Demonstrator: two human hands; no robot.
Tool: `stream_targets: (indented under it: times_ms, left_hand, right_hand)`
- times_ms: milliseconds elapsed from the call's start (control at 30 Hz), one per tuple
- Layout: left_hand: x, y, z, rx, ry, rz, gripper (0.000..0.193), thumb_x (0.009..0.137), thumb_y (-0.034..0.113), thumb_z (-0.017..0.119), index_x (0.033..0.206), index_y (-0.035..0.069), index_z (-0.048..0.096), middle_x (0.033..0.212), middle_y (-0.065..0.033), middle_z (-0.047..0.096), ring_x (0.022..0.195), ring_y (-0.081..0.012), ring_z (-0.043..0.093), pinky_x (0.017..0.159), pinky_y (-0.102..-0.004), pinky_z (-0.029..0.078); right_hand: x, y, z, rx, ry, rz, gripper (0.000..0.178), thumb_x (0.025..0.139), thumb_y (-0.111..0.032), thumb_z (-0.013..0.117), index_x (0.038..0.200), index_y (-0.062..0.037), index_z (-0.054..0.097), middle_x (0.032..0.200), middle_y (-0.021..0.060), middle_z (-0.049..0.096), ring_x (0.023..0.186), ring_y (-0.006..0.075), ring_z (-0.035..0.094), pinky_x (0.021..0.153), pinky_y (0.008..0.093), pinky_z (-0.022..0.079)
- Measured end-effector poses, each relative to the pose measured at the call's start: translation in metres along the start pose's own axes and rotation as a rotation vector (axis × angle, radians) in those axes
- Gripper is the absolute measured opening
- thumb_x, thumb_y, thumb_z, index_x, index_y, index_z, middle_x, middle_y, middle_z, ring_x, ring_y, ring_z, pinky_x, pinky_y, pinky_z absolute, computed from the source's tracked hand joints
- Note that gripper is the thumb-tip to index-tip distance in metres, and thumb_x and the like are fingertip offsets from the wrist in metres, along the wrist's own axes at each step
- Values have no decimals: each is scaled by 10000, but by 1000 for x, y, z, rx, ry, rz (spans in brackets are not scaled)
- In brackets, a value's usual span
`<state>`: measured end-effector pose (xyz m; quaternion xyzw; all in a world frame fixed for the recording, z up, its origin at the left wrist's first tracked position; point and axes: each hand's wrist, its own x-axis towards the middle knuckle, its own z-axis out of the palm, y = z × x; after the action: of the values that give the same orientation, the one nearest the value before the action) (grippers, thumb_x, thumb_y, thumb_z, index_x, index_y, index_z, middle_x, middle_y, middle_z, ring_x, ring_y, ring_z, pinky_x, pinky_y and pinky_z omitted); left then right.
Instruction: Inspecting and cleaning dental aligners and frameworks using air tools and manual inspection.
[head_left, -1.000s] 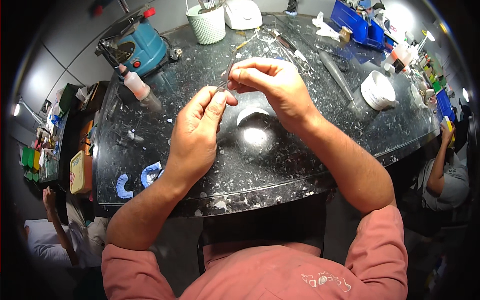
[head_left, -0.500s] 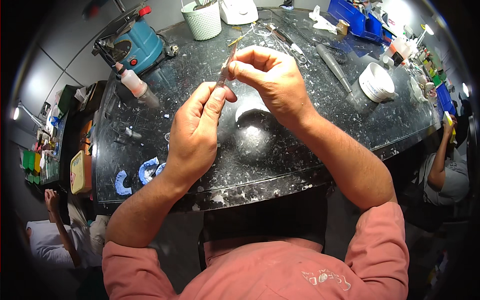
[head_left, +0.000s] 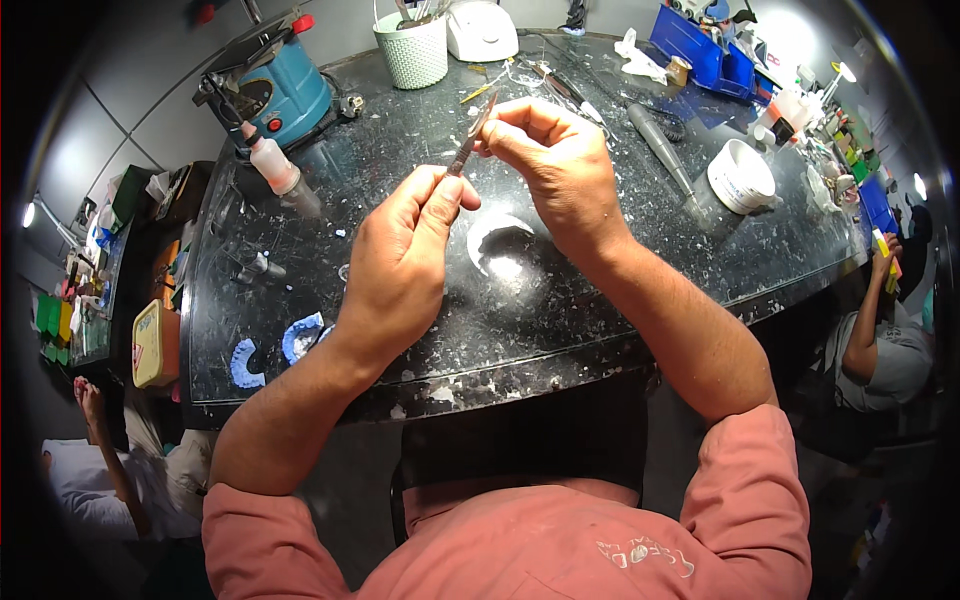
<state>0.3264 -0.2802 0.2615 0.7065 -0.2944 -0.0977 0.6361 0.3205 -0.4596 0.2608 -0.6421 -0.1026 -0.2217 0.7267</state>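
My left hand [head_left: 405, 245] is closed round the handle of a slim knife-like tool [head_left: 462, 153], whose pointed end slants up and away. Beside the blade, my right hand [head_left: 555, 155] is closed, thumb and forefinger pinched at the blade's side; whatever lies between those fingertips is too small to make out. Both hands are raised above the black worktop [head_left: 560, 330]. Left of my left forearm lie a blue horseshoe-shaped dental model [head_left: 246, 364] and a second blue dental model [head_left: 301, 338] with white material inside it, partly near the arm.
A blue machine [head_left: 285, 100] and a squeeze bottle [head_left: 272, 165] stand at the left. Toward the back are a pale green basket [head_left: 413, 55] and a white device [head_left: 481, 32]. Rightward lie a grey handpiece [head_left: 660, 148], a white tub [head_left: 741, 177] and blue bins [head_left: 705, 50]. Co-workers sit at both sides.
Both hands and the tool have shifted slightly right in the picture, and the view has moved a little. My left hand keeps its grip; the right fingers stay pinched by the blade.
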Motion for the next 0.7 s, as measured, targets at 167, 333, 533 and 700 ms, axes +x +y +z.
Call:
stream_targets:
  times_ms: [167,333,533,700]
  left_hand:
    - [-6,2,3,4,32,35,230,1060,222,472,983,65,620,737,99,421,633,-1,328,559,-182,260]
    - [-5,1,4,42,40,42,231,1062,221,466,1002,63,623,735,97,416,636,-3,330,562,-181,264]
    - [-8,2,5,40,-48,-32,229,1060,217,467,970,61,609,716,102,377,621,-4,308,554,-181,251]
    - [-7,9,3,-63,18,22,250,1060,226,445,1004,50,614,707,108,322,600,5,263,526,-193,210]
  right_hand:
    - [14,-5,-20,204,-61,221,245,951,-184,625,1092,7,683,1115,141,705,998,183,676,958,352,523]
    - [11,2,-23,191,-189,108,243,938,-181,661,1090,7,693,1091,116,709,1006,172,669,953,335,508]
    - [21,3,-30,89,-8,-55,205,948,-155,643,1055,12,693,1039,98,711,955,176,676,934,316,509]
    - [40,-19,-82,-914,-240,325,292,867,-325,741,802,-41,735,695,11,657,682,87,586,660,241,446]
